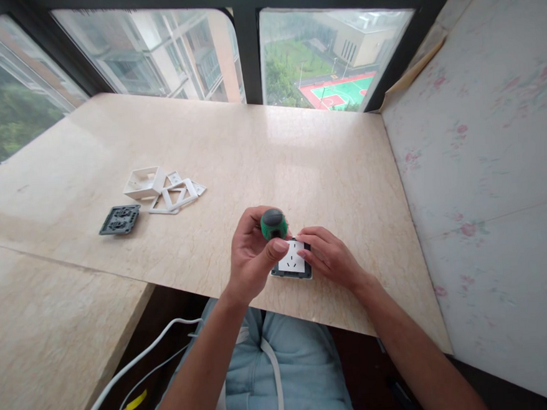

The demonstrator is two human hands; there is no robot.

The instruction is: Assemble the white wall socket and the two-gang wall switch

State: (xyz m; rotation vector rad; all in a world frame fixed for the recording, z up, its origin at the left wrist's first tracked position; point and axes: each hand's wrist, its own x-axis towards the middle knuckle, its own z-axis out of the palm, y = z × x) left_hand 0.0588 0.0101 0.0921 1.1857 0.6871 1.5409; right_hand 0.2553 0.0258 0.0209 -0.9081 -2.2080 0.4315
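My left hand point(251, 250) is closed around a screwdriver with a green and grey handle point(273, 224), held upright over a white wall socket module point(292, 260) that lies on the marble-look tabletop point(298, 159). The tool's tip is hidden behind the handle and my fingers. My right hand point(329, 256) rests on the right edge of the socket, fingers curled against it and holding it steady on the table.
At the left of the table lie white socket frames and cover plates point(162, 189) and a dark grey switch module point(119, 219). A lower counter point(39, 334) adjoins at the left. White cables point(139, 358) hang below. A floral wall point(486, 171) bounds the right; windows stand behind.
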